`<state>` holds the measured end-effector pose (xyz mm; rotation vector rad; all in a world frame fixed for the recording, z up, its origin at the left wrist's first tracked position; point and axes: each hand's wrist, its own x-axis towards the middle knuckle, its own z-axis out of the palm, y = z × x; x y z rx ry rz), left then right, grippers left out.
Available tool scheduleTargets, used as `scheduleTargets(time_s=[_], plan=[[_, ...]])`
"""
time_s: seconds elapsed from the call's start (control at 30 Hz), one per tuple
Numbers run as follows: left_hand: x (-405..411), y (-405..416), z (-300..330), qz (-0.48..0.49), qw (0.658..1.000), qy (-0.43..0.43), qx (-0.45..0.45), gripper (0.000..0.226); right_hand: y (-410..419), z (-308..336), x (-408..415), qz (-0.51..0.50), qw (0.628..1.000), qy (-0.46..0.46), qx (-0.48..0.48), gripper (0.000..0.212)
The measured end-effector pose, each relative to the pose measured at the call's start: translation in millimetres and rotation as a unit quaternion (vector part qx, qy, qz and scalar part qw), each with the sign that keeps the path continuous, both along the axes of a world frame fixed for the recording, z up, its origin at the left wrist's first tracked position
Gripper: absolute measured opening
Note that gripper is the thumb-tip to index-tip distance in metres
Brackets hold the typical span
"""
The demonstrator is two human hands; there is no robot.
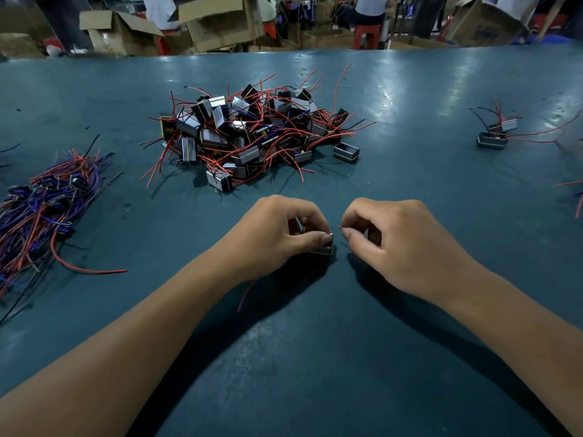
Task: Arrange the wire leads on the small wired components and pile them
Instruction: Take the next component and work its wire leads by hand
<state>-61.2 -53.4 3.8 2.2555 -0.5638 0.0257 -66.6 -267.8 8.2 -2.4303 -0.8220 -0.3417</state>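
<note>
Both forearms reach from the near edge over the dark teal worktop [410, 190] and meet at its centre. The left hand [277, 234] grips a small wired component [326, 246] between curled fingers and thumb, holding it against the worktop. The right hand [388, 238], just beside it, pinches the tip of a red wire lead [340, 227] between thumb and forefinger. Farther off, a large pile of components [252, 137] with red leads lies centre-left. A bundle of blue, red and black wires [47, 206] lies at the left. Two components [497, 134] sit well apart at the far right. Cardboard boxes [217, 22] stand beyond the far edge.
</note>
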Motion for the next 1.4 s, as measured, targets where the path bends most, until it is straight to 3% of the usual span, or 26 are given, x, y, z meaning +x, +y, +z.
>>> scheduleTargets(time_s=[0.23, 0.47, 0.6, 0.87, 0.97, 1.07, 1.27, 1.4], plan=[[-0.1, -0.5, -2.1, 0.015, 0.999, 0.022, -0.033, 0.005, 6.9, 1.5, -5.9, -0.070, 0.997, 0.016, 0.014, 0.007], [-0.3, -0.5, -3.1, 0.013, 0.999, 0.021, -0.029, 0.005, 9.5, 1.1, -5.8, -0.106, 0.987, 0.086, 0.088, 0.009], [0.7, 1.8, -3.2, 0.009, 1.000, 0.017, -0.023, 0.006, 0.1, 4.8, 5.4, -0.119, 0.964, 0.155, 0.181, 0.013], [1.4, 1.0, -3.0, 0.029, 0.999, 0.027, -0.023, 0.021, -5.9, 9.7, 10.7, -0.106, 0.933, 0.241, 0.247, 0.011], [1.0, 1.3, -3.0, 0.037, 0.999, 0.028, -0.020, 0.015, -10.4, 17.0, 10.9, -0.085, 0.914, 0.286, 0.276, 0.011], [-2.8, 1.1, -0.3, 0.049, 0.998, -0.034, -0.004, 0.012, -12.6, 22.9, 9.0, -0.026, 0.905, 0.318, 0.280, 0.015], [-8.5, -6.5, 6.8, 0.024, 0.996, -0.089, 0.004, 0.026, -11.8, 24.3, 5.3, 0.079, 0.906, 0.340, 0.241, 0.013], [-9.1, -10.1, 6.0, 0.012, 0.995, -0.095, -0.005, 0.007, -15.5, 23.9, 6.3, 0.108, 0.901, 0.352, 0.232, 0.010]])
